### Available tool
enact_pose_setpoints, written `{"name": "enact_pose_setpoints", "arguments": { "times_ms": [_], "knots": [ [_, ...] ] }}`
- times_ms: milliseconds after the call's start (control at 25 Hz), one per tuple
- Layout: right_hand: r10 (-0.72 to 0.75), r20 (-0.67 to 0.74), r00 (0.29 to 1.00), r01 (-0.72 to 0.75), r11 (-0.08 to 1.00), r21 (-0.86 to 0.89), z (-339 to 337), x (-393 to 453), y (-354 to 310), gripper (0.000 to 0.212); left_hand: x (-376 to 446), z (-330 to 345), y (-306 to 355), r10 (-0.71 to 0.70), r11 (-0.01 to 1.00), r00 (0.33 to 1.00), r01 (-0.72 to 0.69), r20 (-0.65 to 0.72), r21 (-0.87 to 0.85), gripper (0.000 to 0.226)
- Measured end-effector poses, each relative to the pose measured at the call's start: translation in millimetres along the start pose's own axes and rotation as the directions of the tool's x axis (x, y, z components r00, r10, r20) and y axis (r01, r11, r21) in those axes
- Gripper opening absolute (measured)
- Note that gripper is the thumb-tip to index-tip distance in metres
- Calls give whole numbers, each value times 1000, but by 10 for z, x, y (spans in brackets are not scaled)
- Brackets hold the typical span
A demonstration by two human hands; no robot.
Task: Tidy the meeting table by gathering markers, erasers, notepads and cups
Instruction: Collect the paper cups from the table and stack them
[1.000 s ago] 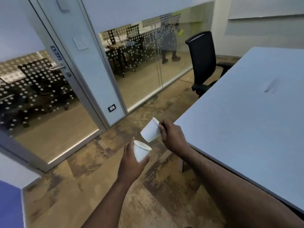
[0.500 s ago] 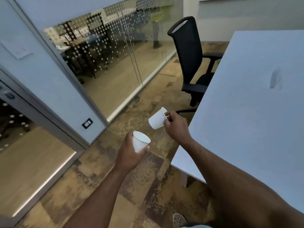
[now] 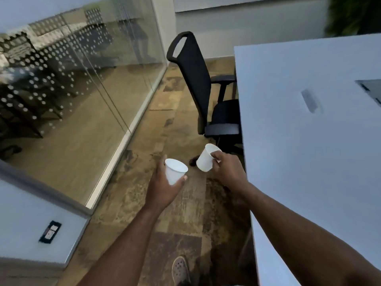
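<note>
From the head view, my left hand [image 3: 165, 187] curls its fingers and thumb round a white paper cup [image 3: 175, 171], upright, mouth up. My right hand [image 3: 227, 169] pinches a second white cup [image 3: 205, 158] by its rim, tilted, mouth toward the table. Both cups hang over the patterned carpet [image 3: 175, 223], just beside the white table [image 3: 299, 141]. A black chair [image 3: 195, 79] stands beyond them, tucked to the table's edge

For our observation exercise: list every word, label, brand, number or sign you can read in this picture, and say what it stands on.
No text can be read.
The left cup and the right cup: plain white, no print.
The wall plate: small pale marks, too blurred to read.
The glass wall: only a dot pattern, no lettering.
The table: no label visible.
</note>
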State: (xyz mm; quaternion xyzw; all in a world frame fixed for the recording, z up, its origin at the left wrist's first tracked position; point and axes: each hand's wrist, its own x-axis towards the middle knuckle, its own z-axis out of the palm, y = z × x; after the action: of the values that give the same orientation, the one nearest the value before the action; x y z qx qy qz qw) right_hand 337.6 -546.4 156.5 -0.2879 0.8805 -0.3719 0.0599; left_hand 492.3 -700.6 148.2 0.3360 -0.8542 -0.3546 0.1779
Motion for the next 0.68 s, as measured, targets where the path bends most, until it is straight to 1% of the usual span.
{"name": "enact_pose_setpoints", "arguments": {
  "times_ms": [80, 160, 240, 360, 440, 560, 680],
  "knots": [
    [110, -64, 992, -113, 993, -30, 33, 182, 45, 34, 446, -43, -29, 84, 996, 992, -84, 92, -2, 93],
    [219, -150, 964, -229, 972, -46, -1, 296, 104, 32, 835, -44, 33, 181, 983, 968, -182, 176, -12, 96],
    [306, -257, 917, -327, 944, -42, -73, 377, 203, 30, 1188, 31, 106, 242, 970, 942, -243, 234, -27, 96],
    [403, -375, 835, -440, 898, -14, -196, 467, 402, 22, 1588, 204, 264, 309, 951, 890, -289, 336, -110, 95],
    [462, -449, 765, -506, 862, 25, -306, 584, 618, 19, 1874, 396, 388, 352, 936, 856, -319, 379, -149, 94],
    [537, -547, 642, -575, 809, 119, -498, 861, 1090, 22, 2311, 748, 568, 388, 922, 817, -343, 427, -180, 93],
    [584, -625, 518, -676, 727, 119, -774, 1272, 1641, 21, 2796, 1216, 830, 394, 918, 786, -358, 476, -170, 93]
  ]
}}
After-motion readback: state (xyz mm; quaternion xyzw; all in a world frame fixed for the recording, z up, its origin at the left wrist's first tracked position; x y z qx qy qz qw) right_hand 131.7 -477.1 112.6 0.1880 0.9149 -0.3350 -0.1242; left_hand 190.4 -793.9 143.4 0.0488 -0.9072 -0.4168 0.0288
